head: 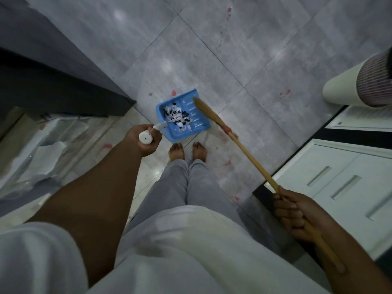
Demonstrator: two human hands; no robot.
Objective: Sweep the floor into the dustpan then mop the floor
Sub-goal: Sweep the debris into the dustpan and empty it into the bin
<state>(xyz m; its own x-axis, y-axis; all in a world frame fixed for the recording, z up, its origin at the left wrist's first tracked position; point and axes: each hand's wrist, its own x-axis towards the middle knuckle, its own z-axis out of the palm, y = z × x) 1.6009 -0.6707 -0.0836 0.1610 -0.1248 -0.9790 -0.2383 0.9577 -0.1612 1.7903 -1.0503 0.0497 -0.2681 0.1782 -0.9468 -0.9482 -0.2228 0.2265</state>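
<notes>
Your right hand [297, 211] is curled round the smooth wooden broom [250, 158] stick; your left hand [144, 143] grips the round white handle of the blue plastic dustpan [200, 124], on glossy grey tiles [212, 49], holding torn scraps [176, 116], straw bristles [206, 111] over its ribbed side

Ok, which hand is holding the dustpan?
The left hand, gripping the white handle of the blue plastic dustpan; the right hand holds the wooden broom.
</notes>
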